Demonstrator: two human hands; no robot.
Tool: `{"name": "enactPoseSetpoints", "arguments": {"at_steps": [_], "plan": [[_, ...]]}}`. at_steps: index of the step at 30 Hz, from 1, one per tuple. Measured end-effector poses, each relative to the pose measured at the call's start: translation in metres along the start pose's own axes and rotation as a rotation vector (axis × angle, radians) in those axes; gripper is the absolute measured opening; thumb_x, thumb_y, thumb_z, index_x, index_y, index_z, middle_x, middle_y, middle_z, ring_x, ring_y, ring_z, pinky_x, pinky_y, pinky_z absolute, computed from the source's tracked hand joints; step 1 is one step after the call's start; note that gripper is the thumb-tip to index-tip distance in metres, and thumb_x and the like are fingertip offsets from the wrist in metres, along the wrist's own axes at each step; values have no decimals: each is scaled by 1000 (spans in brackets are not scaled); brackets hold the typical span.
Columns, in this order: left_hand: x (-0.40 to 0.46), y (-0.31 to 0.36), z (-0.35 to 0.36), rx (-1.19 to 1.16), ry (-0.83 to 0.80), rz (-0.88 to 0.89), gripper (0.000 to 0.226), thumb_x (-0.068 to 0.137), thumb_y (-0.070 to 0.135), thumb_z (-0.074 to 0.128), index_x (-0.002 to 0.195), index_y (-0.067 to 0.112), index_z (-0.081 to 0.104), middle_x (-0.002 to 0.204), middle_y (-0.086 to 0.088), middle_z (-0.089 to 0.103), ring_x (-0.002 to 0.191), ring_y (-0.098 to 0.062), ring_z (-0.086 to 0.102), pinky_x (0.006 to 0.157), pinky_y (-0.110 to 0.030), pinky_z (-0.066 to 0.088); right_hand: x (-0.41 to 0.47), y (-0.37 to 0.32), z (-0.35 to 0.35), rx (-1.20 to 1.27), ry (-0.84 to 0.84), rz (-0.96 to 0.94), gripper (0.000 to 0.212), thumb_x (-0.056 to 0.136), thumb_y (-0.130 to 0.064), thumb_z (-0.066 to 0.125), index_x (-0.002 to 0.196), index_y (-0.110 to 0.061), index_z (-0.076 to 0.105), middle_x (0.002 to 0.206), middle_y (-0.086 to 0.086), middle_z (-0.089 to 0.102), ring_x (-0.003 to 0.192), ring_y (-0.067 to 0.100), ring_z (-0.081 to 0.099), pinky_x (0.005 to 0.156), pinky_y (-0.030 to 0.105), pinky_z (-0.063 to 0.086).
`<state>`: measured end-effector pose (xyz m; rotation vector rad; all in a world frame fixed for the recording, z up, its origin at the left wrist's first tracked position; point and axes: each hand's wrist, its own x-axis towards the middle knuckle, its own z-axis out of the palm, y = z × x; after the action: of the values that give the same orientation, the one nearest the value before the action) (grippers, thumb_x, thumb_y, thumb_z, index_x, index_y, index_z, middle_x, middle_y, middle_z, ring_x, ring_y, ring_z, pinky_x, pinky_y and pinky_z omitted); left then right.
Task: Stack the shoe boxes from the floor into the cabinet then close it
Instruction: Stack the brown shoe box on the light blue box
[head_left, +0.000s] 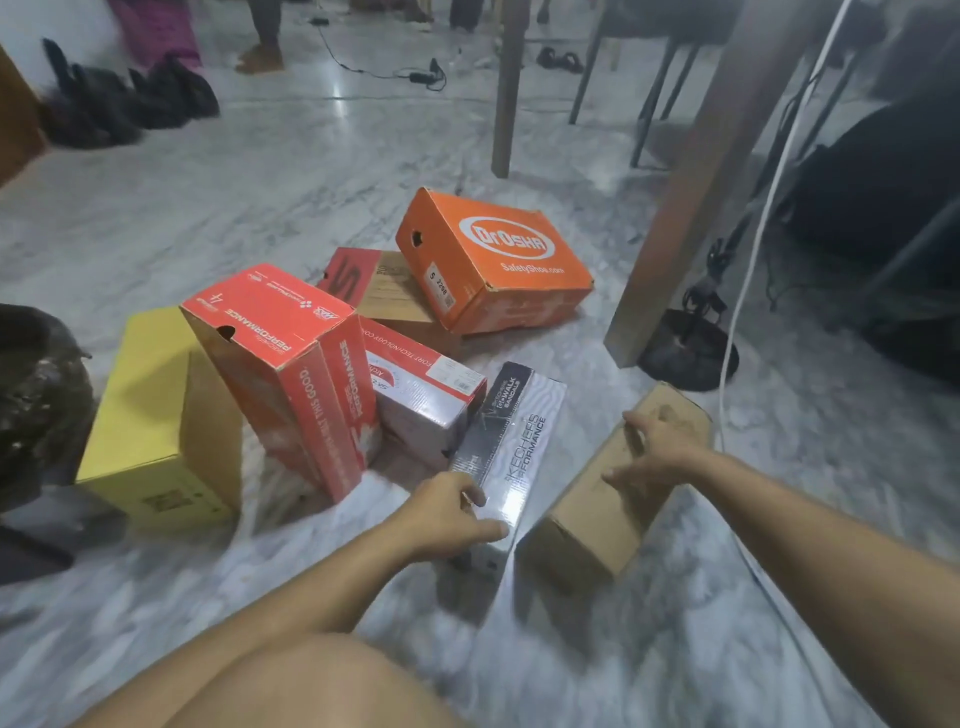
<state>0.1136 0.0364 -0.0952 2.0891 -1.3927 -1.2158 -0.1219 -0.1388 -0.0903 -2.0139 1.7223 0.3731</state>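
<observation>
Several shoe boxes lie on the marble floor (291, 171). My left hand (447, 514) holds the near end of a grey Skechers box (519, 436), thumb along its front edge. My right hand (654, 452) rests with spread fingers on top of a plain brown cardboard box (597, 514) beside it. Further off are a red Performance box (291, 364) tipped on its side, a yellow box (150, 415), a grey-and-red box (421, 400), a brown box with a red S lid (384, 291) and an orange Dr.Osha box (493, 260). No cabinet is in view.
A wooden table leg (691, 197) stands just right of the boxes, with a white cable (758, 228) and a dark bag (685, 353) behind it. Chair legs (649, 98), black bags (119, 104) and a person's feet (260, 57) are at the back. My bare knee (311, 680) fills the bottom.
</observation>
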Motion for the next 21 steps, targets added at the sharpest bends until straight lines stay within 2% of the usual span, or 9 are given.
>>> {"name": "enactPoseSetpoints", "arguments": {"at_steps": [2,3,6,8,10,12,14,17,21], "plan": [[6,2,17,-172,-101,-44,52,73,37,81,114,15,58,81,-4,67,65,-15,64,60,-25,51,0,10,6,26,6,-4,107,65,-67,76,152,-39,21,161,17,7,146,43,9,117,51,18],[7,4,25,-233,-143,-69,58,76,34,80,124,14,54,86,-6,67,65,-16,65,59,-25,51,-3,14,8,36,16,-3,107,63,-69,75,151,-40,22,161,16,3,147,43,4,118,53,16],[9,11,48,-307,-227,-122,81,80,38,76,145,15,35,119,-10,64,72,-18,69,60,-26,51,-17,19,15,-23,54,23,112,41,-86,68,139,-46,31,159,9,-1,147,39,-7,112,68,16],[9,10,63,-316,-247,-144,89,78,48,74,150,19,29,119,-5,63,77,-17,68,63,-26,51,-32,19,23,-75,91,92,111,30,-93,60,127,-47,34,155,5,2,146,37,-5,104,75,23],[7,8,73,-275,-213,-162,95,65,62,74,143,21,40,118,-4,64,86,-20,69,60,-26,52,-46,21,30,-69,114,151,110,28,-94,61,121,-44,33,155,6,2,146,37,-4,104,74,24],[6,4,83,-209,-139,-152,83,57,65,77,122,17,58,107,-3,67,88,-21,68,60,-28,53,-53,31,37,-12,109,185,114,28,-92,65,125,-42,33,155,8,5,147,38,-1,108,69,24],[3,2,89,-209,-86,-144,55,64,54,79,100,16,64,88,1,63,73,-17,63,51,-26,50,-55,44,41,41,153,165,117,24,-93,64,125,-40,34,146,7,19,144,39,13,110,62,28],[-4,4,94,-273,-73,-158,43,73,47,74,103,18,65,92,-2,66,76,-19,67,40,-24,47,-60,54,41,196,243,137,112,25,-87,69,119,-39,30,140,4,24,138,34,24,107,58,32],[-11,15,89,-298,-127,-179,28,84,31,67,105,12,66,78,-1,59,63,-17,59,38,-24,47,-58,61,29,286,214,247,130,39,-69,86,143,-39,14,150,10,28,140,35,21,105,59,25]]}}
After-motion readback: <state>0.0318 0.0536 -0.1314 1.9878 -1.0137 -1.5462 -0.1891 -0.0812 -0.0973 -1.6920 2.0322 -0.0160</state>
